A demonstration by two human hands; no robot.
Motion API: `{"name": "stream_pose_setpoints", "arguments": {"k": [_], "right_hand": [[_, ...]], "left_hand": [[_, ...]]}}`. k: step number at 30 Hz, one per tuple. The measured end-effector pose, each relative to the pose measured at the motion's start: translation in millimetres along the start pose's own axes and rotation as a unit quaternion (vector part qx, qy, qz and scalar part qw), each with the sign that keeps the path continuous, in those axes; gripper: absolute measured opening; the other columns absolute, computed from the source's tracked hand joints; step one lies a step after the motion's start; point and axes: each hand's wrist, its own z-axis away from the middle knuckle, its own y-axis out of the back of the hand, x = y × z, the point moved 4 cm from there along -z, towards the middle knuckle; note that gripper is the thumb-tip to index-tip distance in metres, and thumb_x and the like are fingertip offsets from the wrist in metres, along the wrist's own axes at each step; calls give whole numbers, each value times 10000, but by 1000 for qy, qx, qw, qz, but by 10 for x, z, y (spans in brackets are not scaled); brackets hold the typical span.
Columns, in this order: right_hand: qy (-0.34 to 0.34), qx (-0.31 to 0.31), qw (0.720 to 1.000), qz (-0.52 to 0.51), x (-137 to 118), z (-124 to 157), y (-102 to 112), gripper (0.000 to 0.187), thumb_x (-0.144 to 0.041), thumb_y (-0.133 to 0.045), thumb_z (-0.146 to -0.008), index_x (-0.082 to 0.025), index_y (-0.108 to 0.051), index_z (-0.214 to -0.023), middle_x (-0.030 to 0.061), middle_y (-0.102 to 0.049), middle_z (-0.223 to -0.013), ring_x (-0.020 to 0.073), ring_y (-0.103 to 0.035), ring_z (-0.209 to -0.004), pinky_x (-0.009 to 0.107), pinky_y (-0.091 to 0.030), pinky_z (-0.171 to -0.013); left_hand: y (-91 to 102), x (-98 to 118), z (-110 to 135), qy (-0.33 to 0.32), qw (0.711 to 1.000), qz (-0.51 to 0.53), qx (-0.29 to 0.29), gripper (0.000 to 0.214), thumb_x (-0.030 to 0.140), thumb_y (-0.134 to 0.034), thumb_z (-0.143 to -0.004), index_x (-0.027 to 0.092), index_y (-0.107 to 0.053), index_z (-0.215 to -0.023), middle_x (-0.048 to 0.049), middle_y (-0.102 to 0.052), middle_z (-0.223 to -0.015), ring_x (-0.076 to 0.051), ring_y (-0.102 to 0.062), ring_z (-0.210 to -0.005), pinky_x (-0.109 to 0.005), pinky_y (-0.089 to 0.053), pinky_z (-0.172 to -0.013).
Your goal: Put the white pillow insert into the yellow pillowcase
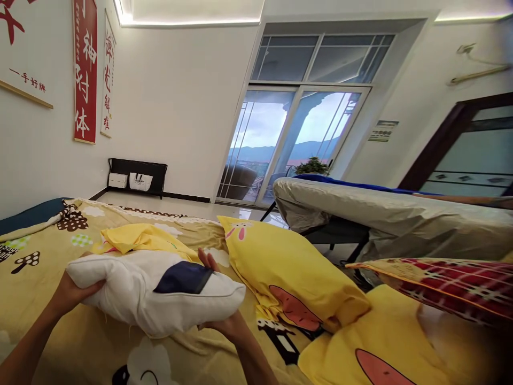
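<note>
Between my two hands a white pillow (136, 291) with a dark blue patch (184, 277) is held up over the bed. My left hand (78, 289) grips its left end, thumb on the near side and fingers hidden behind. On the right, my right hand (224, 323) supports the pillow from below and behind, and a few of its fingertips show above the top edge. Just behind the pillow lies a crumpled yellow pillowcase (146, 238) on the patterned bedspread (48, 283).
A yellow pillow (288, 267) lies to the right, with more yellow bedding (352, 342) nearer me. A red plaid cushion (452, 283) is at far right. Beyond stands a table under a pale cover (380, 214), where another person's arm (460, 199) rests.
</note>
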Motion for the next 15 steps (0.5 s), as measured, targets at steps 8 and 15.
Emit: {"name": "stream_pose_setpoints", "arguments": {"k": [8, 15], "right_hand": [[21, 66, 997, 29, -776, -308, -478, 455, -482, -676, -669, -173, -582, -990, 101, -685, -911, 250, -650, -842, 373, -526, -749], [-10, 237, 955, 177, -564, -23, -632, 691, -350, -645, -726, -190, -367, -1339, 124, -546, -1222, 256, -542, -1109, 419, -471, -904]], "left_hand": [[-253, 454, -48, -130, 983, -25, -126, 317, 299, -691, -681, 191, -618, -970, -124, -579, -1264, -279, -548, -1143, -394, -427, -978], [-647, 83, 73, 157, 981, -17, -111, 250, 226, -598, -593, 154, -624, -831, -46, -684, -844, -227, -613, -800, -333, -486, -740]]}}
